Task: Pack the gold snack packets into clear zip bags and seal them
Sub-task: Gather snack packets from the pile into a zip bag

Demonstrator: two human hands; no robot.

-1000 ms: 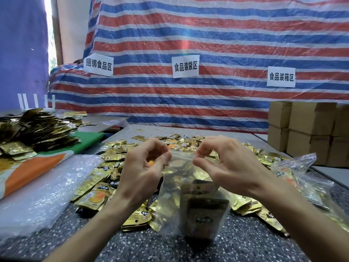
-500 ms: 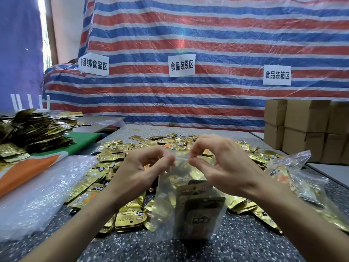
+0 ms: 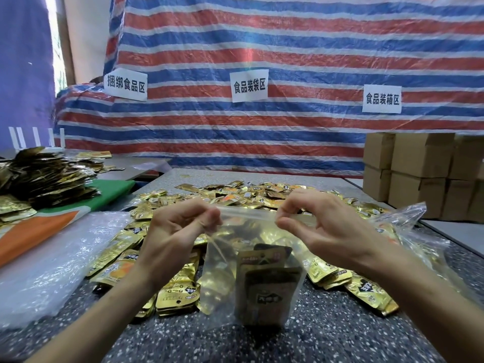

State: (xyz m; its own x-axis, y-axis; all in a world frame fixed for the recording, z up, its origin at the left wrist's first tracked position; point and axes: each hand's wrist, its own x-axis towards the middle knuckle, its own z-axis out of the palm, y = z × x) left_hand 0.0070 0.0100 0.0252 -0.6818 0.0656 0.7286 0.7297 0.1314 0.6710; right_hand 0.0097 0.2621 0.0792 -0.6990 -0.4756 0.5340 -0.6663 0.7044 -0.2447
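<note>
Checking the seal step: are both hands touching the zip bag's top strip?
Touching. The head view shows the left hand and right hand each pinching the zip bag by its top strip.

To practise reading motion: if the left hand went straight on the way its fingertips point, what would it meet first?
Probably the right hand, pinching the top edge of the bag opposite the left hand.

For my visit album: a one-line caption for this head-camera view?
Left hand and right hand pinch the top edge of a clear zip bag holding gold snack packets on a speckled table.
</note>
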